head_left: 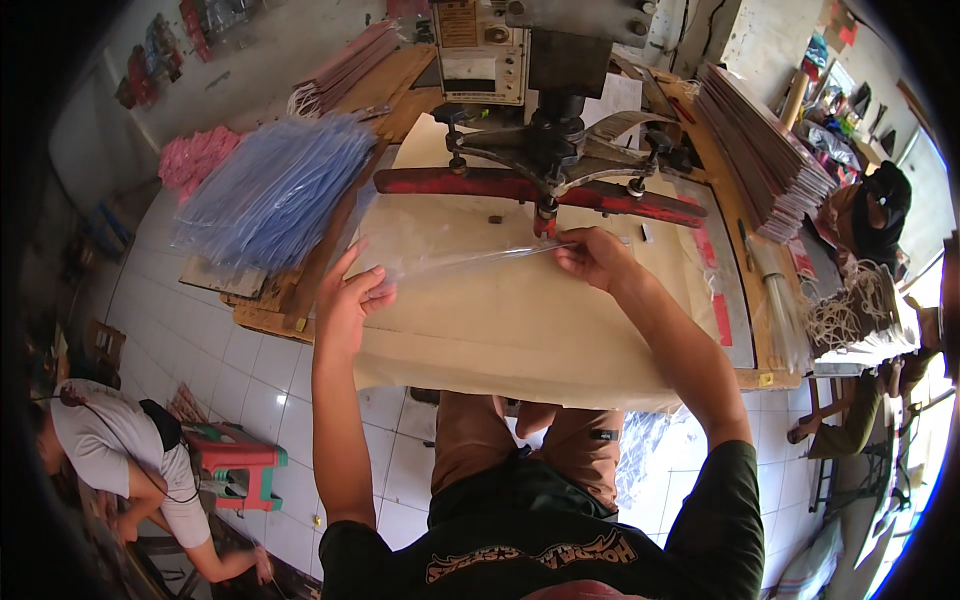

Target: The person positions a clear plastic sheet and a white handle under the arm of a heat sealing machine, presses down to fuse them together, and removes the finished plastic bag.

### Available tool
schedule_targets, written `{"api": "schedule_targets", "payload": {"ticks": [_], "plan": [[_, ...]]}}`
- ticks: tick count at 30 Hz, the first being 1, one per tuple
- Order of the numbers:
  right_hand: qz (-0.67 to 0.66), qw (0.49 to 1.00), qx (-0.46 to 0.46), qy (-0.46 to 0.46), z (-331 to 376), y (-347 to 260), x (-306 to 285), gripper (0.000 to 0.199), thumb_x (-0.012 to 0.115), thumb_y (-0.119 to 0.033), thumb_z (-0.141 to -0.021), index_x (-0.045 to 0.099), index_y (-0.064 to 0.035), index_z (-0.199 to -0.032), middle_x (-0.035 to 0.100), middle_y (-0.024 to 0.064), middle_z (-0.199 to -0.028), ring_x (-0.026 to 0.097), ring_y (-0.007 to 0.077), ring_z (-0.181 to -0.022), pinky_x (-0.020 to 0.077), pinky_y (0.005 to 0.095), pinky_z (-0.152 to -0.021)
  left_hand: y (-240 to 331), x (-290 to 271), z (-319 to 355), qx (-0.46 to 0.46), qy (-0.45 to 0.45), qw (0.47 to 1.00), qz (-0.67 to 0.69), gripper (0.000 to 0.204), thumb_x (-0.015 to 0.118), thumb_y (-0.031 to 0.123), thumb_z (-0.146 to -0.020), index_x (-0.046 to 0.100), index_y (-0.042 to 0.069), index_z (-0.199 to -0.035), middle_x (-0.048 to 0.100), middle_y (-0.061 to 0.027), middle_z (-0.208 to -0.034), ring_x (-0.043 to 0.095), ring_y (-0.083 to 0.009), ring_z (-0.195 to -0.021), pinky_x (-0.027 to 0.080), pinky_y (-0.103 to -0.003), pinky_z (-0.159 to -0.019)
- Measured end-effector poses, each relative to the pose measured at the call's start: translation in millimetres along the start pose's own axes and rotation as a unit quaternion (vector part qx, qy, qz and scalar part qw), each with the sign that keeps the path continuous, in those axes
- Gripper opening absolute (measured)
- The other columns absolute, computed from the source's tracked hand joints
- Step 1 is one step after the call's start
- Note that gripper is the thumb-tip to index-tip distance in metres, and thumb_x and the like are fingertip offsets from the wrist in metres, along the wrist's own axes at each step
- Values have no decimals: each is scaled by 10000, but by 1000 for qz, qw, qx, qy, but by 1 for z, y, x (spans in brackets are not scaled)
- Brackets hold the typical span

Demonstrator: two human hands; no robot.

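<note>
A thin clear plastic sheet (440, 248) is stretched between my two hands over the beige-covered work surface (500, 325). At its left end, my left hand (343, 298) holds the edge, thumb toward the fingers. My right hand (594, 259) pinches the sheet's right corner just in front of the machine's red bar (450, 182). This long, slightly curved bar hangs from a dark metal bracket (560, 165) with adjusting knobs, and the sheet's far part reaches toward it. A small dark piece (496, 219) lies on the beige cover.
A thick stack of bluish clear plastic sleeves (275, 190) sits at the left, beside a pink bundle (197, 158). Stacked folded boards (765, 150) stand at the right, near white cords (850, 310). A person (130, 460) bends low at the left by a red-green stool (240, 465).
</note>
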State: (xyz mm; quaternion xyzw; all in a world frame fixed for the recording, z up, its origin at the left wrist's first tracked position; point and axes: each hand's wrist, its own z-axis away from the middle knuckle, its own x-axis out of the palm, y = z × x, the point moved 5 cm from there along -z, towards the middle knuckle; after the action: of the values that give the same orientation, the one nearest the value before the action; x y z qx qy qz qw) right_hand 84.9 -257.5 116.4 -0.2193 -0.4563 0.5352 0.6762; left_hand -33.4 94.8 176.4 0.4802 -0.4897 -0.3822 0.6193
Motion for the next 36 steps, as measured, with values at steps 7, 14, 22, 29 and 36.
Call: {"api": "schedule_targets", "payload": {"ticks": [7, 14, 22, 29, 36], "plan": [[7, 999, -49, 3, 10, -11, -15, 149, 548, -29, -943, 595, 34, -1070, 622, 117, -924, 664, 208, -784, 625, 339, -700, -12, 17, -21, -8, -44, 998, -39, 634, 655, 25, -876, 425, 26, -1467, 661, -36, -813, 683, -149, -752, 590, -286, -714], [1, 999, -54, 8, -2, -6, -8, 112, 551, -44, -973, 600, -3, -1065, 618, 85, -959, 662, 205, -816, 633, 361, -724, -19, 6, -40, 2, -22, 998, -56, 609, 649, 30, -888, 454, 73, -1464, 674, -42, -905, 669, -135, -783, 573, -274, -710], [18, 997, -74, 21, -6, -5, 8, 124, 553, -85, -989, 598, -21, -1084, 640, 81, -929, 663, 196, -774, 631, 344, -678, -16, 1, -54, 5, 5, 994, -106, 585, 648, 53, -909, 469, 116, -1462, 665, -26, -949, 653, -127, -810, 559, -274, -686], [-8, 996, -57, 74, -21, -9, 0, 187, 513, -87, -996, 584, 14, -1137, 644, 118, -929, 673, 223, -757, 630, 378, -678, -30, 11, -79, -19, -13, 993, -118, 614, 655, 64, -910, 440, 124, -1482, 666, -46, -957, 651, -134, -778, 556, -278, -637], [-102, 986, -106, 85, 0, -15, -20, 266, 413, -24, -988, 499, 133, -1184, 587, 226, -1069, 662, 306, -892, 622, 435, -795, -40, 32, -100, -42, -52, 989, -132, 641, 667, 65, -895, 413, 65, -1483, 689, -91, -910, 617, -118, -629, 539, -264, -564]]}}
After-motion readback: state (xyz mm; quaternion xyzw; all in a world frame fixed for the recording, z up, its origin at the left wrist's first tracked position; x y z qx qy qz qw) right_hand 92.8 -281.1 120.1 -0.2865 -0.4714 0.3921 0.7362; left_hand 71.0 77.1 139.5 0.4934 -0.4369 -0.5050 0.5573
